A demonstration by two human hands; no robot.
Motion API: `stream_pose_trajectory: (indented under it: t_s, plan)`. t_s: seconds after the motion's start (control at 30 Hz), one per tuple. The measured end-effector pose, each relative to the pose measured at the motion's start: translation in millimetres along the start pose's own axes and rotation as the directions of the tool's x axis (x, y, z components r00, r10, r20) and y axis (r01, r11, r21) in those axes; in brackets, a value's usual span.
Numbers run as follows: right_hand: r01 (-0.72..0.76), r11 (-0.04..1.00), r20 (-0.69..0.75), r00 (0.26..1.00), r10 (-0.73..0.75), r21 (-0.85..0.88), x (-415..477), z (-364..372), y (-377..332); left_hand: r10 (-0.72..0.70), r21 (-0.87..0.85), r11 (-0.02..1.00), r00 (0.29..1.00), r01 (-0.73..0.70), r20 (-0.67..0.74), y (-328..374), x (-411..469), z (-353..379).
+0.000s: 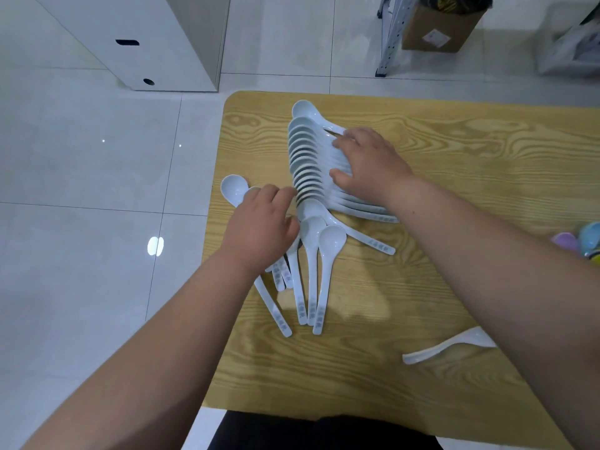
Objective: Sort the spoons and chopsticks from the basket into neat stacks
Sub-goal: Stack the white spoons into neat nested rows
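A glossy white tiled floor (91, 196) fills the left side, with a white cabinet (156, 43) standing on it at the far end. Next comes the pale yellow wood-grain table (454, 151), its rounded corner at the far left.

At that left edge the left hand (259, 222) lies palm down over a loose bunch of pale blue-white ceramic soup spoons (311, 274). Its fingers are bent down onto them, but whether they actually grip any spoon cannot be told, since the hand hides the contact. One spoon's round bowl (233, 188) pokes out past the fingertips and over the table edge. The other loose handles fan out toward the person from under the hand (faint blue print marks their ends).

Just right of the left hand's fingers, and touching the loose bunch at its near end, runs a long nested row of the same spoons (305, 160), bowls overlapping like scales and handles pointing right. The right hand (368, 164) rests spread wide, palm down, on those handles, thumb at the near side and fingertips at the far side.

Nearer the person, a single spoon (448, 347) lies apart, partly hidden by the right forearm. At the right edge sit some purple and blue rounded objects (581, 240), cut off by the frame. Beyond the table stand a grey metal rack leg (389, 37) and a brown cardboard box (438, 27).
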State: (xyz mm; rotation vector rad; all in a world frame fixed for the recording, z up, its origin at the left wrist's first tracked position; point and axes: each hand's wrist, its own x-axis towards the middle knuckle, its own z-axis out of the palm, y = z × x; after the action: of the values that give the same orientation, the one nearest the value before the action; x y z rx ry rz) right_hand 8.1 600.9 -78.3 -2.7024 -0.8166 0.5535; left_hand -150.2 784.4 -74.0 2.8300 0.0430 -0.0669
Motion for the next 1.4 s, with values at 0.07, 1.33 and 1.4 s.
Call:
stream_pose_trajectory:
  t_s: [0.07, 1.33, 1.4]
  plan:
    - [0.069, 0.993, -0.126, 0.990, -0.057, 0.096, -31.7, 10.5, -16.9, -0.023, -0.012, 1.000, 0.999, 0.023, 0.037, -1.9, -19.6, 7.9]
    - [-0.218, 0.638, 0.162, 0.976, 0.145, 0.738, -268.7, 41.0, -30.8, -0.545, -0.712, 0.325, 0.738, 0.623, 0.397, 89.9, -113.8, -30.3]
    - [-0.231, 0.569, 0.155, 0.972, 0.178, 0.789, -274.9, 32.4, -25.5, -0.552, -0.746, 0.218, 0.710, 0.629, 0.437, 102.1, -119.5, -31.9]
